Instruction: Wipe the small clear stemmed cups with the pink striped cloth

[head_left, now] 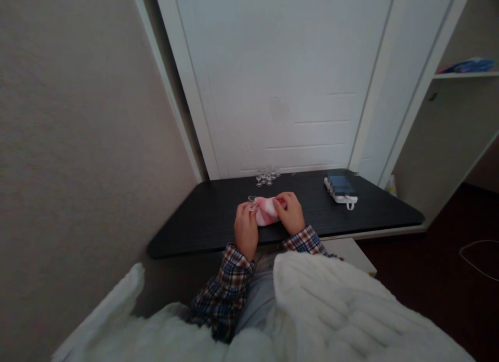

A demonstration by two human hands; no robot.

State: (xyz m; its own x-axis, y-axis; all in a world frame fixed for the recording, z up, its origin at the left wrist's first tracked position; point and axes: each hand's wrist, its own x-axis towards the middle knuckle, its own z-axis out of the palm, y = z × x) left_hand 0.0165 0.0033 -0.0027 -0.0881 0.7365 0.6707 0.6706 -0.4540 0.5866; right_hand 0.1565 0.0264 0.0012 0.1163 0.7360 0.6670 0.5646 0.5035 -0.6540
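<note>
Above the front part of a black tabletop (210,216), a pink and white cloth (267,210) is stretched between both hands. My left hand (246,228) pinches a small clear glass-like piece (252,203) at the cloth's left end. At the right end, my right hand (290,214) has its fingers closed on the cloth. Several small clear glass-like pieces (267,176) stand in a cluster near the back edge, beyond the hands.
A dark-screened phone (340,185) rests on a white object with a loop (345,199) at the right of the tabletop. White panels (273,81) rise behind it, and a grey wall (78,117) is at the left.
</note>
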